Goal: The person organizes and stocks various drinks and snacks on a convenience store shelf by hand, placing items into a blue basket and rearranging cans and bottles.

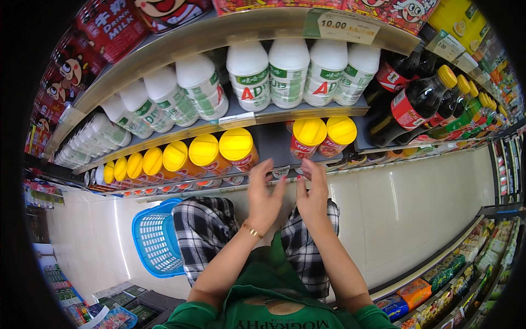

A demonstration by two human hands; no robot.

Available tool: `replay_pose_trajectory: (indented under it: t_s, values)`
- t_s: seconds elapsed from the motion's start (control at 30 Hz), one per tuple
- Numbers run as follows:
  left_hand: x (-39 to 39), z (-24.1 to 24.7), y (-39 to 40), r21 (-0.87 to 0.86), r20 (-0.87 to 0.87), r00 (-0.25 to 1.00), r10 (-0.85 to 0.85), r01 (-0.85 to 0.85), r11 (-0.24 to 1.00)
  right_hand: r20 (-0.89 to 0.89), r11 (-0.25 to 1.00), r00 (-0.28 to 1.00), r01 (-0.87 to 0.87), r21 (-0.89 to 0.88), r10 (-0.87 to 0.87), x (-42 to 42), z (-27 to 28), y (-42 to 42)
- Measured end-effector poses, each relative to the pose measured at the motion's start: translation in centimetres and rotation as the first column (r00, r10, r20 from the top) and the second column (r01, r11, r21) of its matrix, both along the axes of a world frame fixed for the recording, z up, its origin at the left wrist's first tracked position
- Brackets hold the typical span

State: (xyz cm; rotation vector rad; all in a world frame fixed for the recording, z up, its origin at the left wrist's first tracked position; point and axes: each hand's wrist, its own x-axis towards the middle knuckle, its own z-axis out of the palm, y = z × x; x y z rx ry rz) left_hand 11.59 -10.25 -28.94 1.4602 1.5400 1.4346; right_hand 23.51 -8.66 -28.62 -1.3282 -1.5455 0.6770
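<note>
Both my hands hang before the lower shelf with their fingers apart and nothing held. My left hand (264, 197), with a gold bracelet at the wrist, is just below a canister with a yellow lid (236, 144) that ends the left row. My right hand (313, 191) is just below a red canister with a yellow lid (309, 132), beside a similar one (340, 133). Between these two groups the grey shelf board (271, 142) shows. White plastic bottles with green labels (248, 76) stand on the shelf above.
Dark soda bottles (415, 109) lean at the right of the shelves. A blue plastic basket (158, 242) stands on the floor left of my knees. Above the white bottles runs a shelf edge with a price tag (349, 26). Packaged goods (415, 294) fill a low rack at lower right.
</note>
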Motion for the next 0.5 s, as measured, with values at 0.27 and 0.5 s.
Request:
replay_pose_trajectory:
  t_s: [0.27, 0.5]
  values:
    - [-5.3, -0.1, -1.9, -0.066, 0.139, 0.978, 0.154, -0.146, 0.987, 0.033, 0.977, 0.977, -0.207, -0.053, 0.209, -6.0, 0.4, 2.3]
    - [-5.3, -0.9, -0.4, -0.047, 0.017, 0.997, 0.072, -0.071, 0.996, -0.271, 0.938, 0.929, -0.303, -0.166, 0.252, -9.0, -2.2, 5.5]
